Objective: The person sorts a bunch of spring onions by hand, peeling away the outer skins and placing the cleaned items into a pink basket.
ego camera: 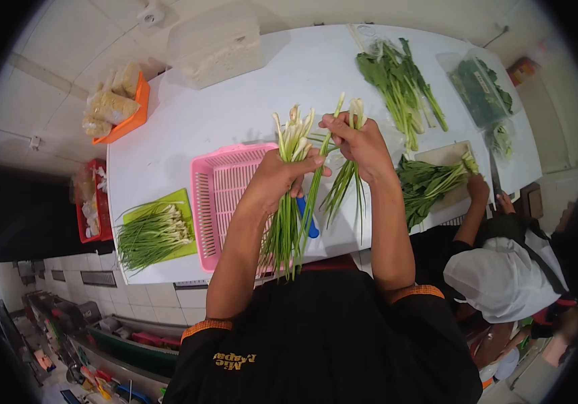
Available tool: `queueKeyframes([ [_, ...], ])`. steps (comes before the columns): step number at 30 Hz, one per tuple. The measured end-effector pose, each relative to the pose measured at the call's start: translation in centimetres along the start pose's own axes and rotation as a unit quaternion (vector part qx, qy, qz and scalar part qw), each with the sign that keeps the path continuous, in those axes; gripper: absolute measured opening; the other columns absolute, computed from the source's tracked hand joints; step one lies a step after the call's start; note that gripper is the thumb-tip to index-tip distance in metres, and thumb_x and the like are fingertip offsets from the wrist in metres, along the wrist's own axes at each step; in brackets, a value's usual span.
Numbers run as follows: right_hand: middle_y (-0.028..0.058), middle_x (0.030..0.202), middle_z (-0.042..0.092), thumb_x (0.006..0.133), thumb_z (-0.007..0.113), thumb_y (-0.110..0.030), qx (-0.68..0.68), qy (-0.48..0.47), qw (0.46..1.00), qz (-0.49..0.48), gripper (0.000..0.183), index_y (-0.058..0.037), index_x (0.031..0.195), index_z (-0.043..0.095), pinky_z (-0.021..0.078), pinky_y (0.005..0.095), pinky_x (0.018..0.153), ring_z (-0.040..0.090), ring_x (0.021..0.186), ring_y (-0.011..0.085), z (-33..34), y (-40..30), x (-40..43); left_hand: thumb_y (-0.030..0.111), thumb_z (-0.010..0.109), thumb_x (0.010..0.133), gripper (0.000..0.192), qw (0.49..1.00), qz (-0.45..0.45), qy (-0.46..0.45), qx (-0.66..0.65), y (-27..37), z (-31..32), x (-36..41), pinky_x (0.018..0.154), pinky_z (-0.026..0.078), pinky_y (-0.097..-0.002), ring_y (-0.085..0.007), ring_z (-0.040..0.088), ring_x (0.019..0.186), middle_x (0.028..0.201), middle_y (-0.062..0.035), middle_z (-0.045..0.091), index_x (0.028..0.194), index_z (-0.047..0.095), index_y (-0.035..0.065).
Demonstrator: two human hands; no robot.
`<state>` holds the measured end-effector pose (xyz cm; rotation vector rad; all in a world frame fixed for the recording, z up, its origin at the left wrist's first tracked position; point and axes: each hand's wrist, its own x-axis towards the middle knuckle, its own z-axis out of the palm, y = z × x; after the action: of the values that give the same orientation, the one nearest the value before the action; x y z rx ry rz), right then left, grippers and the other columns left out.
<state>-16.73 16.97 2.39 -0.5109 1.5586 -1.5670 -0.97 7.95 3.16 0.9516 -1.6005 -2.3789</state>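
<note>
My left hand (289, 174) grips a thick bunch of spring onions (281, 227), white ends up and green leaves hanging down. In my right hand (357, 141) is a thinner bunch of spring onions (345, 188); its thumb and finger pinch one stalk that crosses toward the left bunch. Under my left forearm lies a pink slotted plastic basket (205, 202), partly hidden by the arm. A blue handle (311, 224) shows on the table behind the stalks; what it belongs to is hidden. More spring onions (155, 235) rest on a green cutting board (185, 199) at left.
Leafy greens (390, 86) lie on the white table (309, 60) at back right. A co-worker's hand (478, 189) holds greens on a board (458, 154), beside a knife (494, 171). A clear bin (218, 55), an orange basket (127, 118) and a red crate (81, 217) stand around.
</note>
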Motion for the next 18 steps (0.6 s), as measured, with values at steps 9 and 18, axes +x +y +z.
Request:
queueKeyframes([
  [9,-0.0056,0.061,0.045,0.092,0.065,-0.032,0.017,0.105,0.989,-0.106,0.03,-0.0038,0.083,0.065,0.0169,0.0233,0.041,0.027,0.043,0.0026,-5.4,-3.2,-2.2,0.014,0.078,0.075,0.03,0.991,-0.017,-0.105,0.078,-0.6,3.6,-1.3,0.042,0.034,-0.0223,-0.0064,0.045,0.045,0.084,-0.0164,0.07,0.094,0.059,0.0003],
  [18,-0.0076,0.059,0.041,0.095,0.061,-0.033,0.079,0.122,0.984,-0.101,0.03,-0.0061,0.081,0.062,0.0184,0.023,0.042,0.026,0.044,0.0027,-10.7,-3.6,-6.7,0.015,0.084,0.069,0.043,0.952,-0.114,-0.199,0.202,-3.6,-5.9,-6.7,0.04,0.037,-0.0222,-0.0069,0.051,0.048,0.087,-0.0098,0.072,0.103,0.063,-0.002],
])
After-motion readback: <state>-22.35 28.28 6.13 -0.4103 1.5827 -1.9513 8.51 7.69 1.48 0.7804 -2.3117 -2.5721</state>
